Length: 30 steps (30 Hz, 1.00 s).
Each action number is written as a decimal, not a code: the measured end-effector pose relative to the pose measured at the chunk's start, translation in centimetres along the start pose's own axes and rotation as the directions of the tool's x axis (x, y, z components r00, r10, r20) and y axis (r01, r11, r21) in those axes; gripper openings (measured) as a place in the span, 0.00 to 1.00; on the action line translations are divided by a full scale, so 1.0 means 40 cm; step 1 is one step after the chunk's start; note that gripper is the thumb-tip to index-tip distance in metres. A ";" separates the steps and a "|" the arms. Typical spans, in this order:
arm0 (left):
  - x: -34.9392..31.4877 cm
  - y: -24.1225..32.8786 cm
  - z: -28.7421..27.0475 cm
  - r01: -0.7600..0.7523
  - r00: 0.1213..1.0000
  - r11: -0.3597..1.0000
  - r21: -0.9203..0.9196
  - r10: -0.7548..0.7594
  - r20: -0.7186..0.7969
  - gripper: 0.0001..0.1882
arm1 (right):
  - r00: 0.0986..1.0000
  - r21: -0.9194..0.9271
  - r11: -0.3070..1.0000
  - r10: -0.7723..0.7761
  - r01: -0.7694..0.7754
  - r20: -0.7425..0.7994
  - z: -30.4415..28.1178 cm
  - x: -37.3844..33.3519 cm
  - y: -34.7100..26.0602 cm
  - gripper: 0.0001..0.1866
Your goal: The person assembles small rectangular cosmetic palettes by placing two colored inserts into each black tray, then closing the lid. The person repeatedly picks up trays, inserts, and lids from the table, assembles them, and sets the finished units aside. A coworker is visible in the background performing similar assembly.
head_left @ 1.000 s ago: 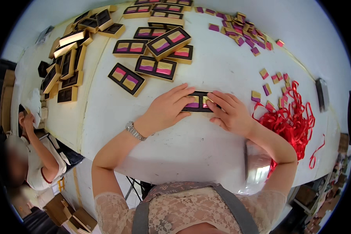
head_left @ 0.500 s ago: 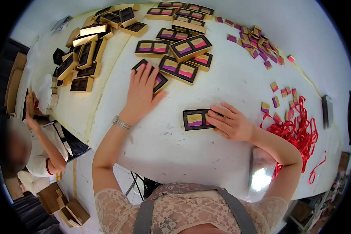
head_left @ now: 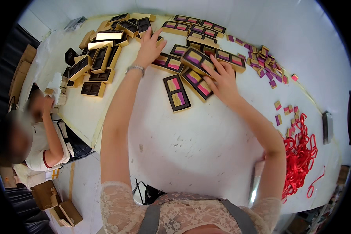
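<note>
My left hand [head_left: 149, 50] reaches far up the table with fingers spread over a gold-sided box with an empty dark insert [head_left: 143, 25], at the right edge of a heap of similar boxes. My right hand [head_left: 225, 82] lies with fingers stretched out over filled boxes. Its fingertips touch a tilted filled box [head_left: 197, 59] resting on others. Beyond them a filled box [head_left: 231, 58] is partly covered by the fingers. Each filled box holds two gold pieces with purple or pink bands. Nearer me, one filled box [head_left: 177, 93] stands apart at a slant.
The heap of empty boxes [head_left: 100, 59] spreads across the far left. Small wrapped pieces [head_left: 263, 62] lie scattered at the far right. A tangle of red ribbon [head_left: 300, 160] covers the right side, near a dark device [head_left: 327, 126]. Another person [head_left: 52, 144] works at the left edge.
My left hand has left a filled box, now turned, and moved up to the empty boxes. My right hand has moved up to the filled boxes; the box it held has left the near table.
</note>
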<state>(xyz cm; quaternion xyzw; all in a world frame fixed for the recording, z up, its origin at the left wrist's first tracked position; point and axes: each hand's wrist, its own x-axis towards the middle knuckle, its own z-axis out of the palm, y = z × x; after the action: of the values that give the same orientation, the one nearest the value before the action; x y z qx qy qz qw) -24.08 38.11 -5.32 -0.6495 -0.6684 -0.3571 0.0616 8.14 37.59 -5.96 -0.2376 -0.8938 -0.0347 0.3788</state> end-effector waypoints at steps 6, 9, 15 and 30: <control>0.002 -0.089 -0.018 -0.021 0.987 0.973 0.232 -0.017 0.161 0.19 | 0.992 -0.202 0.979 -0.049 0.025 -0.116 0.080 0.117 -0.018 0.21; -0.103 -0.090 -0.100 0.110 0.993 0.968 0.225 -0.119 0.025 0.21 | 0.996 -0.137 0.991 -0.017 0.004 -0.093 0.087 0.107 -0.006 0.20; -0.413 0.003 -0.348 0.305 0.938 0.928 0.212 -0.332 0.101 0.14 | 0.978 0.260 0.951 0.194 -0.168 -0.080 -0.123 0.001 0.017 0.09; -0.463 0.517 -0.107 -0.476 0.714 0.760 -0.442 0.628 0.310 0.22 | 0.801 0.125 0.846 0.430 -0.519 0.417 -0.426 -0.290 0.045 0.18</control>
<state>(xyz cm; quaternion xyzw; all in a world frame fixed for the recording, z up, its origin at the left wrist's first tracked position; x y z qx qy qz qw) -4.08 18.41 -4.06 -0.8850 -0.3660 -0.2716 -0.0953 27.16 30.45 -2.11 -0.4109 -0.8579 0.2127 0.2236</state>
